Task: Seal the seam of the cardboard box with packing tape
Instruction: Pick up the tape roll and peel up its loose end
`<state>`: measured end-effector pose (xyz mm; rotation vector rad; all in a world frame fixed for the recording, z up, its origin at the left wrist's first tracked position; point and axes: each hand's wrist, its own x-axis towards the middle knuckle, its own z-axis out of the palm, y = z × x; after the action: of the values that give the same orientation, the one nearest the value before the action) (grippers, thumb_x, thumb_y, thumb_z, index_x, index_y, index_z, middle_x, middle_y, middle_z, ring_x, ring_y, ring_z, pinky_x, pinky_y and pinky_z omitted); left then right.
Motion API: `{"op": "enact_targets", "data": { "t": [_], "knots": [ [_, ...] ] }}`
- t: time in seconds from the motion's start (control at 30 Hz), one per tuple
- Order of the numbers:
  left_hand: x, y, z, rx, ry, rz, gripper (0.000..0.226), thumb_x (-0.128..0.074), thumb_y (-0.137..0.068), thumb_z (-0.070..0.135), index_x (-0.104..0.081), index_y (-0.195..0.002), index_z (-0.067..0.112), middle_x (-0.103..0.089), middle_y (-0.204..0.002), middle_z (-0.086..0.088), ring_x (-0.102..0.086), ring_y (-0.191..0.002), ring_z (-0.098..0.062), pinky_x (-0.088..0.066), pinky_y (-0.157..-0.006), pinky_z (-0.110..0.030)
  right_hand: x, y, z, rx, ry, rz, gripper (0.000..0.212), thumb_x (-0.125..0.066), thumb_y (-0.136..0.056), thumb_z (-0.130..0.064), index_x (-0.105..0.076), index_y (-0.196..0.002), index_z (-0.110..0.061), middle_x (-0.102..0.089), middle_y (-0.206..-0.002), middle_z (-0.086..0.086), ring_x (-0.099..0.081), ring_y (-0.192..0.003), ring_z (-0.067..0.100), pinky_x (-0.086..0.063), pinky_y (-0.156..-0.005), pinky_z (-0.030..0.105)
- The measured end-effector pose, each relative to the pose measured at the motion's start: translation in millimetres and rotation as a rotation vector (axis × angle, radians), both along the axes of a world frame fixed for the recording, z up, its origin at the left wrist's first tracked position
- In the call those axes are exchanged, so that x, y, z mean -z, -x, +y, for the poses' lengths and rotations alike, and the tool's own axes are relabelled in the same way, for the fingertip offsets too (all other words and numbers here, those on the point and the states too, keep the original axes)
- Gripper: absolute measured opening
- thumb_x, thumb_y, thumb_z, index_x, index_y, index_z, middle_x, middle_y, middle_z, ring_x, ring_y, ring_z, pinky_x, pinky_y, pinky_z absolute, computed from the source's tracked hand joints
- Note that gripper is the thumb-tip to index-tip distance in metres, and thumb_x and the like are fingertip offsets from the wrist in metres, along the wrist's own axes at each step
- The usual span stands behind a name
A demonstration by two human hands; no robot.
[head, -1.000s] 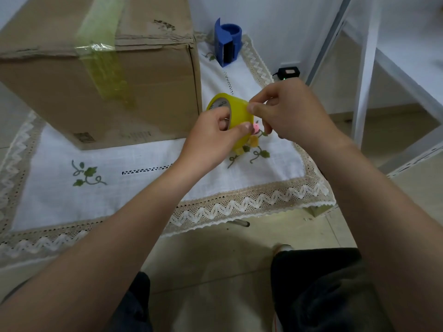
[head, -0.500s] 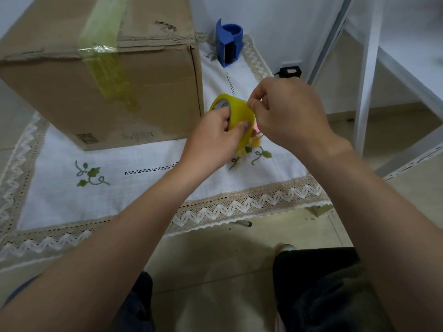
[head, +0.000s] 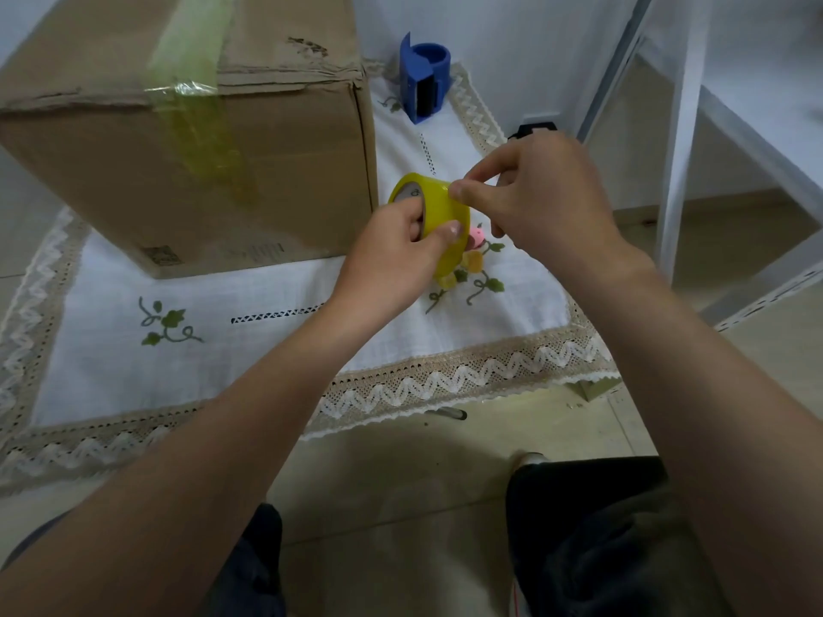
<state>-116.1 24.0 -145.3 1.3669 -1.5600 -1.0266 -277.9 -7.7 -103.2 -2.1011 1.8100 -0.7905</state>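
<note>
A large brown cardboard box (head: 276, 171) stands on the cloth at the upper left. A strip of yellowish tape (head: 196, 109) runs along its top seam and down its near face. My left hand (head: 392, 256) grips a yellow roll of packing tape (head: 441, 207) just right of the box, fingers through the core and thumb on the outer face. My right hand (head: 543, 198) pinches at the roll's top edge with thumb and forefinger; whether a free tape end is between them I cannot tell.
A white embroidered cloth with a lace border (head: 445, 380) covers the floor under the box. A blue tape dispenser (head: 423, 77) stands behind, near the wall. A white metal frame (head: 677, 140) rises at the right. My knees in dark trousers (head: 601, 536) are at the bottom.
My right hand's thumb and forefinger have shifted along the top of the roll, picking at its surface. The roll and left hand stay in about the same place.
</note>
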Motion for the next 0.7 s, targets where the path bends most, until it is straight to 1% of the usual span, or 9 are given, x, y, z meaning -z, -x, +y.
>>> {"op": "enact_targets", "data": {
  "t": [0.07, 0.1, 0.17, 0.2, 0.33, 0.4, 0.53, 0.63, 0.7],
  "knots": [
    [1, 0, 0, -0.009, 0.010, -0.003, 0.012, -0.064, -0.099, 0.024, -0.072, -0.098, 0.015, -0.081, -0.089, -0.006, -0.079, -0.085, -0.025, -0.061, -0.083, -0.055, 1, 0, -1, 0.016, -0.039, -0.028, 0.054, -0.074, -0.091, -0.054, -0.067, -0.133, -0.021, -0.068, -0.076, -0.006, -0.058, -0.060, 0.007, -0.058, -0.074, 0.030],
    [1, -1, 0, -0.007, 0.016, 0.000, 0.011, -0.064, -0.100, 0.022, -0.072, -0.099, 0.015, -0.081, -0.088, -0.003, -0.079, -0.084, -0.022, -0.062, -0.083, -0.053, 0, 0, 0, 0.001, -0.089, -0.084, 0.058, -0.074, -0.092, -0.051, -0.063, -0.139, -0.019, -0.070, -0.076, -0.004, -0.058, -0.053, 0.003, -0.054, -0.064, 0.023],
    [2, -1, -1, -0.001, 0.023, -0.004, 0.010, -0.064, -0.101, 0.021, -0.072, -0.099, 0.016, -0.080, -0.084, 0.005, -0.078, -0.081, -0.015, -0.064, -0.081, -0.046, 0, 1, 1, -0.062, -0.207, -0.218, 0.047, -0.073, -0.097, -0.041, -0.065, -0.136, -0.017, -0.072, -0.068, 0.002, -0.055, -0.037, 0.001, -0.043, -0.042, 0.013],
    [2, -1, -1, 0.000, 0.024, -0.006, 0.009, -0.064, -0.101, 0.020, -0.072, -0.098, 0.018, -0.080, -0.083, 0.006, -0.078, -0.079, -0.013, -0.064, -0.078, -0.042, 1, 1, 2, -0.087, -0.234, -0.261, 0.037, -0.071, -0.098, -0.036, -0.070, -0.130, -0.016, -0.071, -0.064, 0.004, -0.053, -0.033, 0.001, -0.039, -0.038, 0.012],
    [4, -1, -3, 0.003, 0.046, -0.014, 0.012, -0.065, -0.100, 0.022, -0.070, -0.092, 0.014, -0.077, -0.082, -0.008, -0.075, -0.074, -0.023, -0.061, -0.071, -0.042, 2, 0, 0, -0.093, -0.177, -0.326, 0.013, -0.073, -0.097, -0.026, -0.081, -0.100, -0.016, -0.069, -0.059, 0.006, -0.048, -0.032, 0.002, -0.039, -0.039, 0.013],
    [4, -1, -3, -0.003, 0.050, -0.024, 0.014, -0.065, -0.100, 0.021, -0.069, -0.088, 0.017, -0.075, -0.078, -0.008, -0.071, -0.069, -0.021, -0.056, -0.065, -0.037, 3, -2, -2, -0.074, -0.152, -0.329, 0.011, -0.073, -0.096, -0.022, -0.081, -0.092, -0.016, -0.068, -0.056, 0.004, -0.049, -0.033, 0.003, -0.039, -0.040, 0.012],
    [3, 1, -3, -0.005, 0.049, -0.037, 0.019, -0.064, -0.100, 0.023, -0.069, -0.091, 0.007, -0.071, -0.078, -0.020, -0.062, -0.064, -0.019, -0.048, -0.062, -0.033, 8, -8, -1, -0.047, -0.067, -0.259, 0.016, -0.070, -0.097, -0.019, -0.074, -0.083, -0.023, -0.063, -0.052, -0.008, -0.055, -0.037, 0.000, -0.039, -0.043, 0.009],
    [2, 1, -5, -0.016, 0.035, -0.043, 0.023, -0.064, -0.100, 0.023, -0.068, -0.082, 0.009, -0.066, -0.065, -0.007, -0.055, -0.057, -0.010, -0.042, -0.057, -0.026, 9, -15, 4, -0.050, 0.040, -0.131, 0.014, -0.066, -0.099, -0.020, -0.071, -0.087, -0.026, -0.049, -0.047, -0.015, -0.053, -0.041, -0.003, -0.035, -0.048, 0.008],
    [1, 0, -6, -0.026, 0.015, -0.032, 0.024, -0.063, -0.100, 0.021, -0.067, -0.077, 0.017, -0.063, -0.056, 0.011, -0.054, -0.051, -0.001, -0.042, -0.054, -0.021, 9, -18, 6, -0.052, 0.104, -0.057, 0.012, -0.064, -0.099, -0.022, -0.073, -0.092, -0.024, -0.047, -0.050, -0.016, -0.054, -0.050, 0.004, -0.047, -0.060, 0.023]
  ]
}}
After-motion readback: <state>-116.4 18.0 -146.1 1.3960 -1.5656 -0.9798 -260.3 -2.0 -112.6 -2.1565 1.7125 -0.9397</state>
